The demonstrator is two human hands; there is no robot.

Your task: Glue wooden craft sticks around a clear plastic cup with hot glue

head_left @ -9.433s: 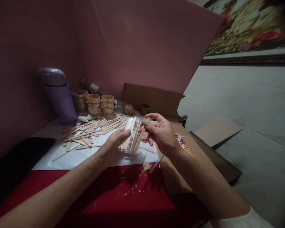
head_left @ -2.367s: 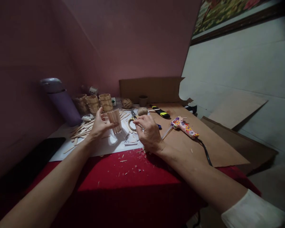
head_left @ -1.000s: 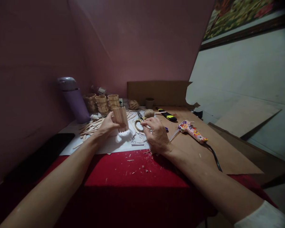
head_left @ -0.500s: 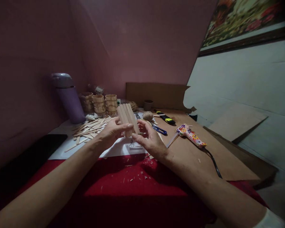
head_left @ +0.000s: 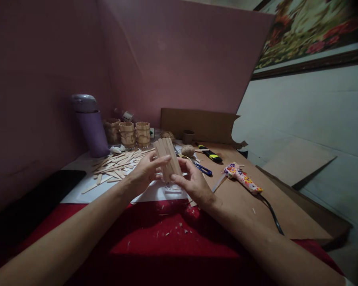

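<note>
From over the person's shoulder, following the head view, I see that the right hand (head_left: pixel 193 178) has left the scissors it was over a second ago and joined the left hand (head_left: pixel 150 167) at the pale piece of flat wooden sticks set side by side (head_left: pixel 168 159). Both now grasp it, the left thumb across its front, the right thumb low on it, so neither hand is free for a tool. The piece is held up over the white paper sheet (head_left: pixel 74 194), its top leaning left; I can't tell what its far side is like.

Loose wooden sticks (head_left: pixel 116 165) lie heaped to the left, before three stick-built cups (head_left: pixel 127 135) and a purple flask (head_left: pixel 92 131). On the brown cardboard sheet (head_left: pixel 274 218) rest a flower-patterned glue gun (head_left: pixel 243 178) and a blue-handled cutter (head_left: pixel 203 169). Scraps dot the red cloth (head_left: pixel 131 234). Behind stands a dusky pink wall (head_left: pixel 181 63); a framed flower picture (head_left: pixel 322 35) hangs right.
</note>
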